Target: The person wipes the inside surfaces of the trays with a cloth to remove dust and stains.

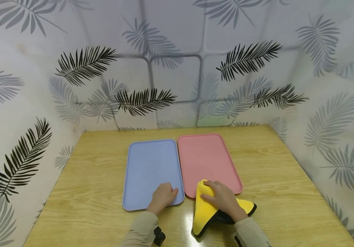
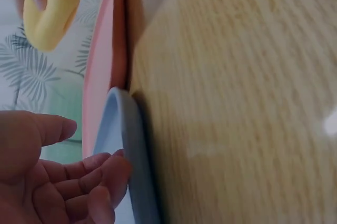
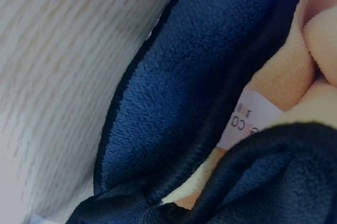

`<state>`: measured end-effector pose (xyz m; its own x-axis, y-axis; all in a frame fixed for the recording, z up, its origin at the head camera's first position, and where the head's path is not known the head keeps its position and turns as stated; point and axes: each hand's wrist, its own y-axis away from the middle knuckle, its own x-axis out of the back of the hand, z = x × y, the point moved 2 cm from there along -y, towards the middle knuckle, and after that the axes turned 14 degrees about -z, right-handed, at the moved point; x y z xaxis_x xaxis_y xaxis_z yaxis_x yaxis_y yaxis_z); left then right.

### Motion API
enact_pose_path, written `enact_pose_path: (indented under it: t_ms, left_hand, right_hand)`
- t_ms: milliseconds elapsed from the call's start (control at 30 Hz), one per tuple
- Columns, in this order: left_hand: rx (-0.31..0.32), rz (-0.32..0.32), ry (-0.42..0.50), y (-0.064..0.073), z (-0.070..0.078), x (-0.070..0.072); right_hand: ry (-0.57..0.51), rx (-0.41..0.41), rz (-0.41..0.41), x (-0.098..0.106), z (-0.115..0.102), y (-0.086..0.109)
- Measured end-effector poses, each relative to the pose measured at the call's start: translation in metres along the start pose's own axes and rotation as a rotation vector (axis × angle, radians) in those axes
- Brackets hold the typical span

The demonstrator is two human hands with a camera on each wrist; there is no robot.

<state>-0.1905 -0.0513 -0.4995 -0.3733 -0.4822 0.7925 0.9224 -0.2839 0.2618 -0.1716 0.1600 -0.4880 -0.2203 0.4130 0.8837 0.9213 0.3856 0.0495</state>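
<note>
My right hand grips a bunched yellow cloth with a dark edging, over the near end of the pink tray. In the right wrist view the cloth's dark blue underside fills much of the picture, a small white label shows between the folds, and the hand itself is hidden. My left hand is at the near right corner of the blue tray, holding nothing. Its fingers are loosely bent beside the tray's rim, the thumb apart from them.
Both trays lie side by side on a wooden table, the blue one left of the pink one. A pale cloth with a leaf pattern hangs behind the table and along both sides.
</note>
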Motion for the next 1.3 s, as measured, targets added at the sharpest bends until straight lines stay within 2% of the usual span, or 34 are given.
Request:
enact_pose_path:
  t_ms: [167,267,400,567,767,867,967,1100,1200,1300]
  left_hand:
    - [-0.023,0.0,-0.07,-0.001,0.003,-0.011]
    - [-0.079,0.056,-0.117,0.001,0.007,-0.016]
    - [-0.166,0.163,-0.23,0.0,0.017,-0.025]
    - [-0.211,0.232,-0.334,-0.006,0.028,-0.039]
    - [-0.316,0.34,-0.517,-0.01,0.038,-0.05]
    - [-0.341,0.323,-0.595,-0.011,0.04,-0.053]
    - [-0.336,0.248,-0.658,-0.011,0.042,-0.054]
    - [-0.333,0.144,-0.673,-0.011,0.041,-0.055]
    - [-0.35,0.132,-0.677,-0.013,0.041,-0.055]
    - [-0.381,0.166,-0.707,-0.015,0.041,-0.054]
  right_hand:
    - [-0.007,0.007,-0.003,-0.001,0.0,0.0]
    - [-0.012,0.006,-0.001,-0.001,0.0,0.001]
    - [-0.008,0.009,0.013,0.0,0.0,0.001]
    - [-0.004,0.016,0.013,-0.001,0.001,0.0]
    - [-0.007,0.014,0.017,-0.003,0.002,-0.001]
    - [-0.005,0.016,0.014,-0.004,0.001,-0.001]
    - [-0.007,0.011,0.006,-0.004,0.001,-0.001]
    - [-0.012,0.003,-0.004,-0.004,0.002,0.0]
    - [-0.01,0.0,-0.002,-0.004,0.002,0.0]
    - [-0.011,0.0,0.003,-0.004,0.002,0.0]
